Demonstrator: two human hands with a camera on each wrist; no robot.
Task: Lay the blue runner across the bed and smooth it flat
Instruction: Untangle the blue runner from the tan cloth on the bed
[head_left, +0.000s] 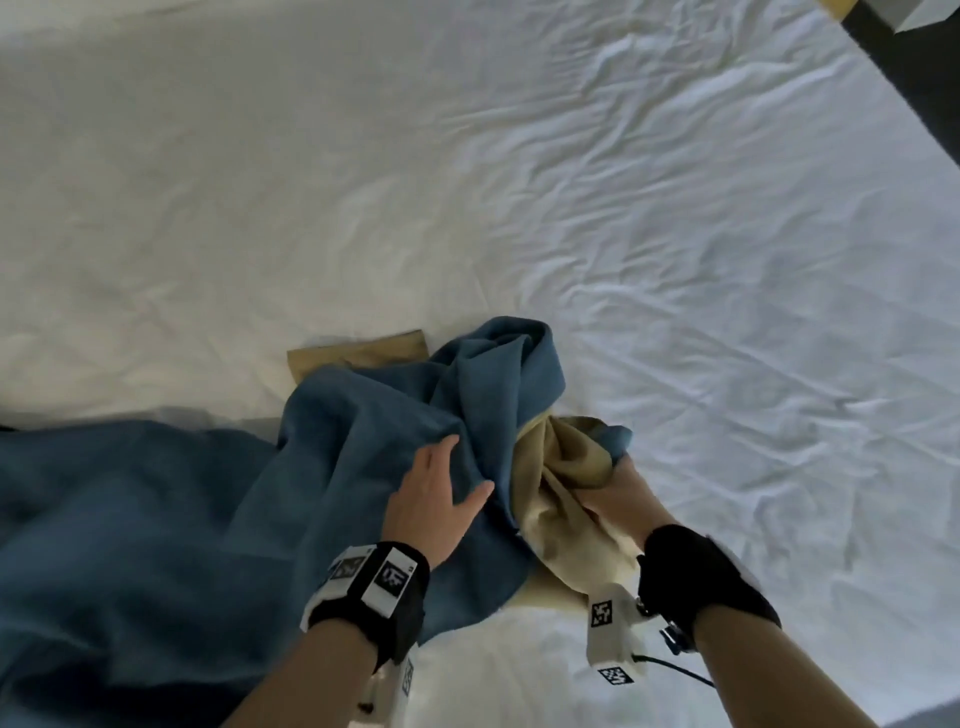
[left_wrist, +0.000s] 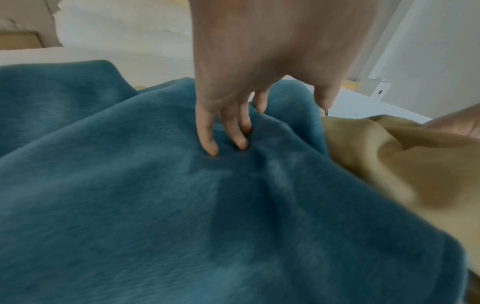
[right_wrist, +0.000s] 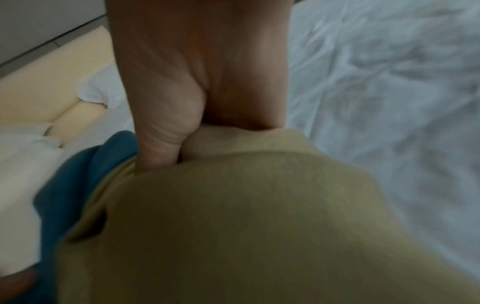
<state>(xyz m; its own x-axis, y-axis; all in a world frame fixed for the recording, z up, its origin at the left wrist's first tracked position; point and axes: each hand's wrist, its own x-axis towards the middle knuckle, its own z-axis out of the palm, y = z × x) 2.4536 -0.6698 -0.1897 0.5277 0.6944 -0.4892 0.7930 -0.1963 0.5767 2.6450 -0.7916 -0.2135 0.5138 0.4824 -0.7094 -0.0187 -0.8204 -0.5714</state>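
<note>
Runner (head_left: 358, 431): lay bunched on the near part of the bed (head_left: 675, 260), blue face up, tan underside showing at the right
Left hand (head_left: 436, 499): rested on the blue folds, fingers (left_wrist: 207, 131) straight and slightly apart
Right hand (head_left: 623, 499): fingers clamped on a tan fold
Wrist bands (head_left: 374, 587): black, with markers

Bedroom, likely home or hotel. Wide bed (head_left: 519, 182) under a wrinkled white sheet fills the view; white pillows (left_wrist: 124, 26) lie at its head against a cream padded headboard (right_wrist: 52, 78). Dark floor (head_left: 904, 88) beyond the bed's far corner.
</note>
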